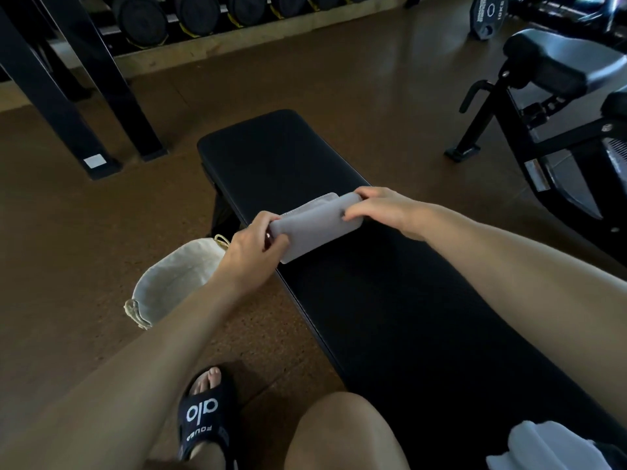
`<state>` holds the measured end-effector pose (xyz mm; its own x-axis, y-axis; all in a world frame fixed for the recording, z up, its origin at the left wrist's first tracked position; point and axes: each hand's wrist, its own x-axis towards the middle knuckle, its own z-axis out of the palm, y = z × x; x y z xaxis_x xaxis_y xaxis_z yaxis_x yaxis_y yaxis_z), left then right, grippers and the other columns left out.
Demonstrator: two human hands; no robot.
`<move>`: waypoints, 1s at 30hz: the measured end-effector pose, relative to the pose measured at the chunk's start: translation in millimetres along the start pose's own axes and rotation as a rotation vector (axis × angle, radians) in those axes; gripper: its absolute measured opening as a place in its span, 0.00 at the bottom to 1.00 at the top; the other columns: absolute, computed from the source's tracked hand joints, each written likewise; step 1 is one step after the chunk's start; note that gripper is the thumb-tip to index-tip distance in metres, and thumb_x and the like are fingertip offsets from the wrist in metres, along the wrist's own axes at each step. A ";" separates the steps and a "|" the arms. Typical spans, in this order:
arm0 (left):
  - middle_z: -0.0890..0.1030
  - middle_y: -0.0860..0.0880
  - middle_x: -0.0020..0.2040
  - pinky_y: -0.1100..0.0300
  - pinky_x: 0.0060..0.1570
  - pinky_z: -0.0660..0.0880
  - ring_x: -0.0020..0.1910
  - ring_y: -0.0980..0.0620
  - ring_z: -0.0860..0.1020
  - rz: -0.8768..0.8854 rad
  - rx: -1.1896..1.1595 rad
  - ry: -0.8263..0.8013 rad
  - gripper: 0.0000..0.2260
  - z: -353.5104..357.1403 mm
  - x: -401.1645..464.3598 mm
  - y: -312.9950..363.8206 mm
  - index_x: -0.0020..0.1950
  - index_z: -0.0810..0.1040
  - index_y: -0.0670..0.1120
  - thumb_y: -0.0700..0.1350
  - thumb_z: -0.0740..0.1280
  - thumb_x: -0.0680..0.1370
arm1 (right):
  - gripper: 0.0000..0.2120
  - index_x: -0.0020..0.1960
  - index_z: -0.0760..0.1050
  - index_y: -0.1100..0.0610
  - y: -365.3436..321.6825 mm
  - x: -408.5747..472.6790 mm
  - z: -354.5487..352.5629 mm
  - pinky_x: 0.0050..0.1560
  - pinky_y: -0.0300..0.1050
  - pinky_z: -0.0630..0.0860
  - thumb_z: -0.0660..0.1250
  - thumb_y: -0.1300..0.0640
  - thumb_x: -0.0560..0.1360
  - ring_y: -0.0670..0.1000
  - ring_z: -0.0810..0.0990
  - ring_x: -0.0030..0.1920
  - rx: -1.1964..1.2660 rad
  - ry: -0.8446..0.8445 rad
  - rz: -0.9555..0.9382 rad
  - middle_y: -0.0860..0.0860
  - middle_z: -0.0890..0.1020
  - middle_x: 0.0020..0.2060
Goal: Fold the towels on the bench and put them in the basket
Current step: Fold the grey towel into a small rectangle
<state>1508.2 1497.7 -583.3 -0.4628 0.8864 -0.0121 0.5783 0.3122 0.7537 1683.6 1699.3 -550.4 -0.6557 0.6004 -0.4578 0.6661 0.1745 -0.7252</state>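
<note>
A grey towel, folded into a narrow strip, lies across the black bench. My left hand grips its near left end, fingers curled round the edge. At the far right end my right hand holds the towel with bent fingers. A cream cloth basket stands on the floor just left of the bench, below my left forearm. Its inside looks light; I cannot tell what is in it. More white towel fabric lies on the bench at the bottom right.
My foot in a black slide sandal rests on the brown floor beside the bench, and my knee is at the bottom. A black rack frame stands at the left, another padded machine at the right, dumbbells along the back.
</note>
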 end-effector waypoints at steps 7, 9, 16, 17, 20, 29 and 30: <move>0.77 0.50 0.48 0.54 0.41 0.77 0.46 0.51 0.78 -0.212 -0.091 0.126 0.09 5.3 15.5 -1.9 0.57 0.74 0.48 0.52 0.60 0.84 | 0.23 0.68 0.75 0.52 -6.6 16.2 13.1 0.67 0.51 0.72 0.66 0.39 0.79 0.51 0.76 0.63 -0.009 0.111 0.062 0.48 0.77 0.61; 0.77 0.50 0.48 0.55 0.41 0.76 0.46 0.51 0.78 -0.263 -0.076 0.147 0.10 6.3 18.9 -1.0 0.58 0.74 0.47 0.51 0.60 0.84 | 0.22 0.65 0.77 0.52 -7.7 20.2 17.6 0.65 0.52 0.74 0.64 0.38 0.80 0.50 0.77 0.60 -0.039 0.149 0.060 0.48 0.79 0.57; 0.75 0.49 0.48 0.44 0.50 0.82 0.47 0.46 0.79 -0.371 -0.078 0.123 0.09 5.7 33.9 4.3 0.59 0.70 0.49 0.50 0.62 0.81 | 0.18 0.57 0.75 0.52 -9.2 31.0 25.8 0.54 0.50 0.74 0.65 0.38 0.78 0.50 0.77 0.54 -0.123 0.239 0.059 0.48 0.78 0.52; 0.75 0.49 0.48 0.44 0.49 0.83 0.47 0.46 0.80 -0.378 -0.068 0.111 0.09 4.6 35.4 5.7 0.59 0.69 0.50 0.50 0.62 0.81 | 0.19 0.59 0.74 0.51 -11.2 32.1 25.5 0.55 0.51 0.75 0.66 0.38 0.77 0.50 0.77 0.54 -0.140 0.247 0.065 0.48 0.77 0.53; 0.76 0.48 0.48 0.44 0.49 0.83 0.47 0.44 0.82 -0.402 -0.026 0.078 0.09 3.5 37.1 3.9 0.58 0.69 0.51 0.52 0.62 0.80 | 0.22 0.62 0.73 0.49 -18.4 32.4 21.5 0.55 0.52 0.79 0.68 0.37 0.75 0.51 0.80 0.51 -0.189 0.226 0.108 0.48 0.78 0.53; 0.74 0.41 0.60 0.49 0.37 0.85 0.46 0.45 0.82 -0.718 -0.379 0.017 0.27 -4.8 42.3 12.2 0.74 0.61 0.43 0.49 0.68 0.80 | 0.23 0.68 0.71 0.57 -33.8 28.3 22.7 0.44 0.50 0.86 0.72 0.54 0.77 0.57 0.87 0.47 0.242 0.102 0.297 0.57 0.77 0.57; 0.73 0.42 0.60 0.49 0.37 0.85 0.48 0.45 0.81 -0.748 -0.444 0.007 0.27 -6.0 39.1 11.7 0.74 0.61 0.44 0.49 0.68 0.80 | 0.23 0.69 0.71 0.57 -32.7 24.8 23.7 0.44 0.49 0.86 0.73 0.56 0.77 0.58 0.86 0.48 0.320 0.082 0.318 0.57 0.76 0.58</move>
<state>1492.8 1533.9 -571.1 -0.6212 0.4991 -0.6042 -0.1947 0.6485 0.7359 1637.1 1689.9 -550.2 -0.3977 0.6471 -0.6505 0.6777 -0.2707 -0.6837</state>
